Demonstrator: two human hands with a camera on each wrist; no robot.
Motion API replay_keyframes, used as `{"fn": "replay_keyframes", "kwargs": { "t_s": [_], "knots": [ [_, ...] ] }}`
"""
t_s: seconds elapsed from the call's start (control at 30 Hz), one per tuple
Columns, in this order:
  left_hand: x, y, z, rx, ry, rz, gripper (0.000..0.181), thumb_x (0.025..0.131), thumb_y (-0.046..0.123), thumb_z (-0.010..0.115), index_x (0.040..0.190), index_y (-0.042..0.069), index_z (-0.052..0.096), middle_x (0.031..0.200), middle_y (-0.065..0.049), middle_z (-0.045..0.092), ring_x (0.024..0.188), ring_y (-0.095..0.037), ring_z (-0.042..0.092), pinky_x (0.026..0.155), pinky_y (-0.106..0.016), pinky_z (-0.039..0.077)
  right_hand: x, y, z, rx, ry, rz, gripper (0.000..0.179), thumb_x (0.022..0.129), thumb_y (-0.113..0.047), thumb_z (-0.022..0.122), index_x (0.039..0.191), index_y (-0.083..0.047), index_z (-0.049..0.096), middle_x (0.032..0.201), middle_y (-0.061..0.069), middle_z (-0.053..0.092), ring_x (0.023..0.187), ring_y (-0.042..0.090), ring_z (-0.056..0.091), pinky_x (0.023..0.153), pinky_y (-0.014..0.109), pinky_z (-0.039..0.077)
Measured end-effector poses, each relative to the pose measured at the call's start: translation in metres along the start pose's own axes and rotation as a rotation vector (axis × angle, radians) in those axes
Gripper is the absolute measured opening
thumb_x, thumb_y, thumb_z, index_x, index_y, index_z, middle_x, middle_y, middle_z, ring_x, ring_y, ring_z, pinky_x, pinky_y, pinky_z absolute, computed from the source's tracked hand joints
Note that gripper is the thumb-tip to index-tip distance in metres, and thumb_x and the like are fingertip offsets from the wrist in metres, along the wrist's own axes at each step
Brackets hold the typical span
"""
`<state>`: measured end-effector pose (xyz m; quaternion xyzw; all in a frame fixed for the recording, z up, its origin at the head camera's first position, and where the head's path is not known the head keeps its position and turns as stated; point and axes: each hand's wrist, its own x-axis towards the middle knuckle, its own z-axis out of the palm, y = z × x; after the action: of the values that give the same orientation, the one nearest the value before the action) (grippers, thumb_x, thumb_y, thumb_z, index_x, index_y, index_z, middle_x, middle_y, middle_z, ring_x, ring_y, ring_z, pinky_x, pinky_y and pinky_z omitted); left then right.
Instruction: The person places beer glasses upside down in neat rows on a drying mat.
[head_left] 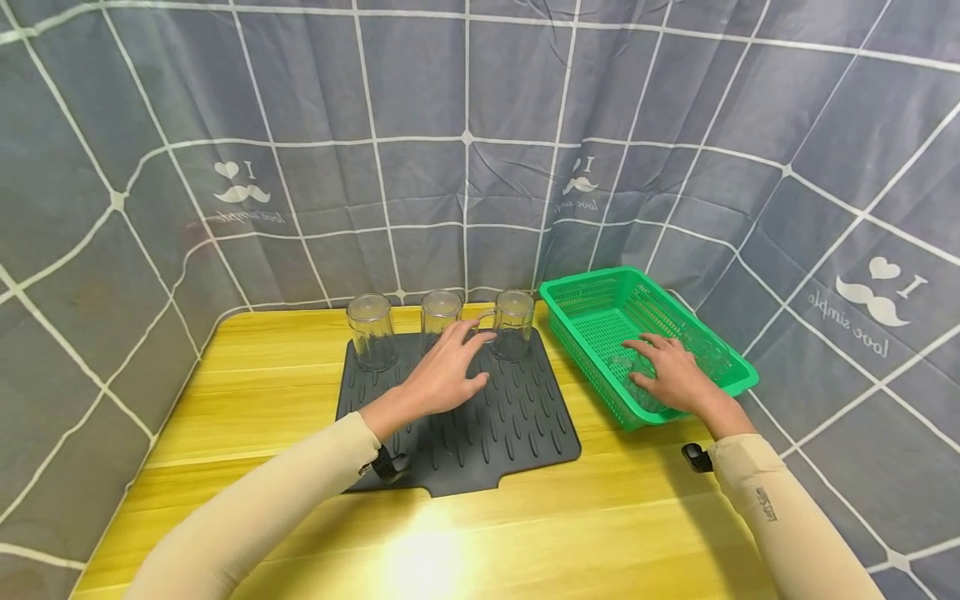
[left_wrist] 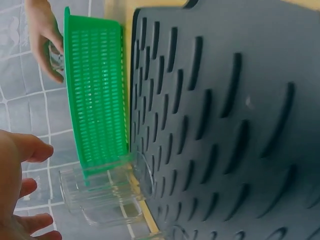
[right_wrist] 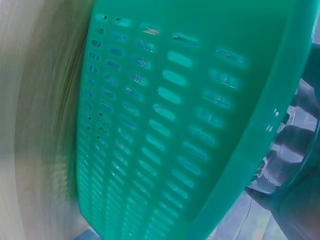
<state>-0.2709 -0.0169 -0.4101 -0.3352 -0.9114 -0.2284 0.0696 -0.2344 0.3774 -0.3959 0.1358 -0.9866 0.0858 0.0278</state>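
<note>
A person in cream sleeves worked at a yellow wooden surface point(head_left: 300, 517) hemmed in by a grey grid-printed curtain point(head_left: 465, 125), both hands busy at centre frame. The left hand point(head_left: 444, 371) hovered, fingers spread and relaxed, over a dark grey ribbed rubber drying mat point(head_left: 517, 433), its fingertips close to the handle of the rightmost of three clear plastic mugs standing upright along the mat's far edge: one at the left point(head_left: 372, 332), one in the middle point(head_left: 439, 313) and the handled one point(head_left: 514, 325) nearest the basket. The right hand point(head_left: 673, 375) was lowered into a green perforated plastic basket point(head_left: 592, 292) at centre right of the frame, fingers curved over another clear cup point(head_left: 626, 367) lying inside; the left wrist view suggested a hold on it, though how firm the grip was could not be told. A further transparent cup point(head_left: 705, 350) seemed to lie deeper in the basket, hard to make out. Judged from this, the cup in the basket wanted a full wrap of fingers and thumb before being lifted clear of the basket's rim, since smooth clear plastic slips easily, and the left hand would do well to keep clear of the standing row, which a stray knuckle could topple.
</note>
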Motion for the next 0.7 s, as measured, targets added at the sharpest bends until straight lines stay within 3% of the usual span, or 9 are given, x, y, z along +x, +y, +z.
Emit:
{"fn": "replay_keyframes", "kwargs": {
  "t_s": [0.2,0.4,0.7],
  "knots": [
    [-0.018,-0.003,0.002,-0.015,-0.029,-0.034,0.062,0.097,0.033,0.066,0.154,0.021,0.043,0.162,-0.013,0.028,0.151,-0.033,0.025,0.109,-0.057,0.041,0.000,-0.001,-0.001,0.053,0.016,0.023,0.070,0.096,-0.021,0.069,0.154,-0.001,0.035,0.151,0.035,0.037,0.135,0.058,0.033,0.107,0.077,0.023],
    [-0.033,-0.008,0.004,-0.018,-0.042,-0.051,0.061,0.097,0.032,0.067,0.152,0.020,0.045,0.161,-0.013,0.030,0.150,-0.034,0.027,0.108,-0.058,0.042,0.001,0.001,0.002,0.060,0.006,0.041,0.069,0.095,-0.022,0.070,0.150,0.006,0.038,0.148,0.041,0.035,0.139,0.058,0.028,0.113,0.075,0.014],
    [-0.055,-0.016,0.007,-0.024,-0.076,-0.099,0.062,0.096,0.034,0.068,0.152,0.020,0.045,0.161,-0.015,0.030,0.149,-0.037,0.028,0.109,-0.062,0.038,0.001,0.005,0.004,0.022,0.015,0.046,0.067,0.094,-0.024,0.070,0.148,0.004,0.042,0.145,0.041,0.038,0.136,0.058,0.033,0.112,0.074,0.019]
  ]
}}
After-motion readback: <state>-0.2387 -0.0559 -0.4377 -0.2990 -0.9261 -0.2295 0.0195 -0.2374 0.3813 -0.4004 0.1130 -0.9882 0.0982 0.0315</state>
